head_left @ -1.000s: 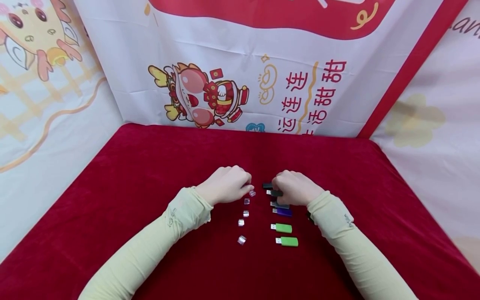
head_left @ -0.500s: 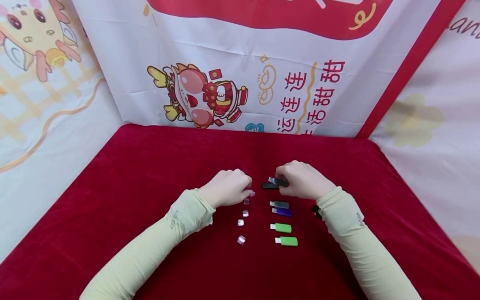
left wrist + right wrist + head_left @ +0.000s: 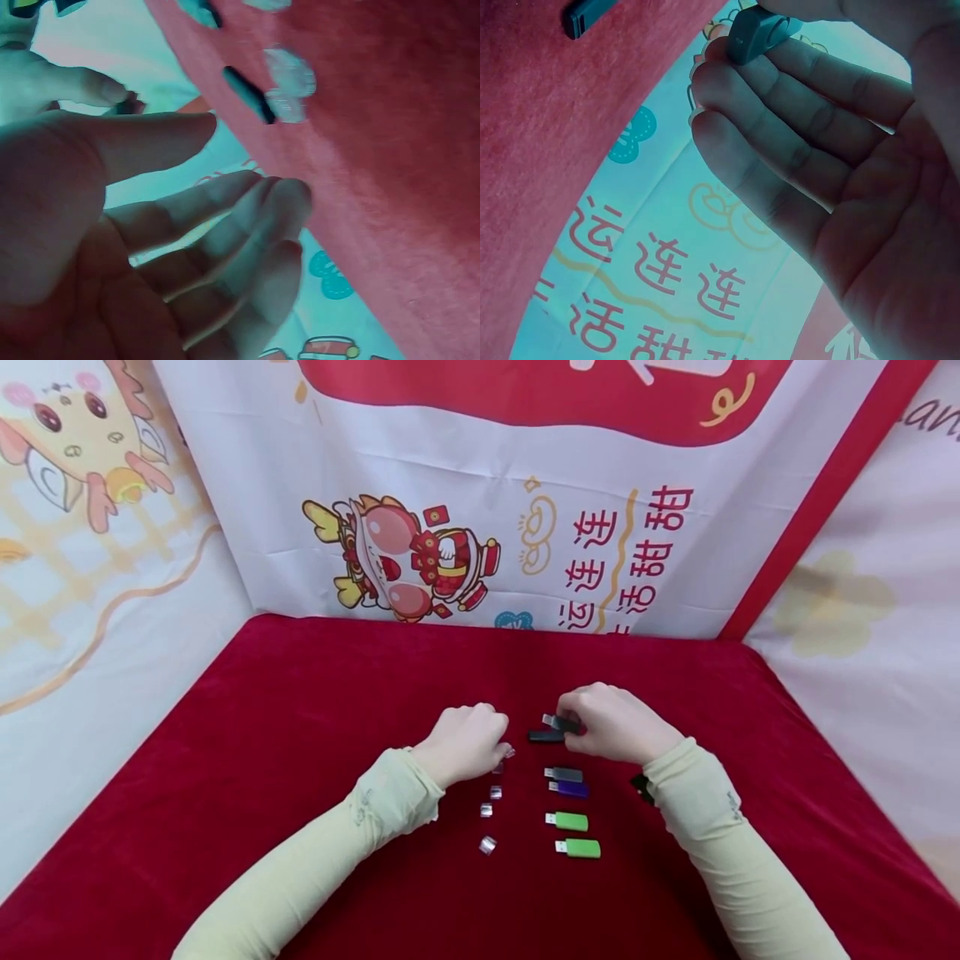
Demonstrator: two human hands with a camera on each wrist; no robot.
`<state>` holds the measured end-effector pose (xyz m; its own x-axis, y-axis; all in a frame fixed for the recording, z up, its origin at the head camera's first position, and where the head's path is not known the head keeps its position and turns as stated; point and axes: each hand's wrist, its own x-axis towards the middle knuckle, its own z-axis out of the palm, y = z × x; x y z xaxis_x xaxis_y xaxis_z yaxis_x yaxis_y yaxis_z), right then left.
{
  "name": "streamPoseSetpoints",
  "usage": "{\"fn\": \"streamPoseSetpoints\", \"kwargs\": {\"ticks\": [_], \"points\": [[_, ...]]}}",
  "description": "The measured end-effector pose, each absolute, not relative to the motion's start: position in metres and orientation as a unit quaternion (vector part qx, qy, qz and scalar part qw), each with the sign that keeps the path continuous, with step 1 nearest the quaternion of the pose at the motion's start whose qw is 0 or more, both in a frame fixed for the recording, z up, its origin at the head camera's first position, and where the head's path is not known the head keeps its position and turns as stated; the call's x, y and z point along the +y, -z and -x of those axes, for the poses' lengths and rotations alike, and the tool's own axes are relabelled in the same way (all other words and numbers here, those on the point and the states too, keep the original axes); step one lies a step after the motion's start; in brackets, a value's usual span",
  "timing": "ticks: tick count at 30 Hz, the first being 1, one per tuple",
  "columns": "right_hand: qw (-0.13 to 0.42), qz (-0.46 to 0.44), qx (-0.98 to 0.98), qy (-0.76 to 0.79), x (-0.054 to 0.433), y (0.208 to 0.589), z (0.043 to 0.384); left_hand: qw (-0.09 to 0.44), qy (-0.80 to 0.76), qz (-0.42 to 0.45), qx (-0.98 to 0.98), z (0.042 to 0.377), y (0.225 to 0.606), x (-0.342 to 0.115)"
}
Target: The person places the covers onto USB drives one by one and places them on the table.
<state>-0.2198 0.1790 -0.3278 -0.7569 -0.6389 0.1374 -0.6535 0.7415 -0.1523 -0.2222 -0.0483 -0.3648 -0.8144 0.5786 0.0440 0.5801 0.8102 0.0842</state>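
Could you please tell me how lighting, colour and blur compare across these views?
Head: fairly even light, the nearest green USB stick fairly sharp; left wrist: bluish-green cast, the left hand shadowed, the clear pieces blurred; right wrist: similar cast, the right hand dim.

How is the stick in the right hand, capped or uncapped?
Uncapped: the head view shows the dark USB stick in the right hand with its silver plug bare.

White backdrop (image 3: pixel 480 460): "运连连", "活甜甜"; right cloth (image 3: pixel 922 527): "an".
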Motion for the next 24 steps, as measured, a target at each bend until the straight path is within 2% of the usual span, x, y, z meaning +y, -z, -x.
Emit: {"fn": "streamPoseSetpoints", "kwargs": {"ticks": [24], "points": [[0.05, -0.339, -0.935, -0.095, 0.183, 0.326, 0.219, -0.017, 0.057, 0.303, -0.951, 0.232, 0.36, -0.04]]}}
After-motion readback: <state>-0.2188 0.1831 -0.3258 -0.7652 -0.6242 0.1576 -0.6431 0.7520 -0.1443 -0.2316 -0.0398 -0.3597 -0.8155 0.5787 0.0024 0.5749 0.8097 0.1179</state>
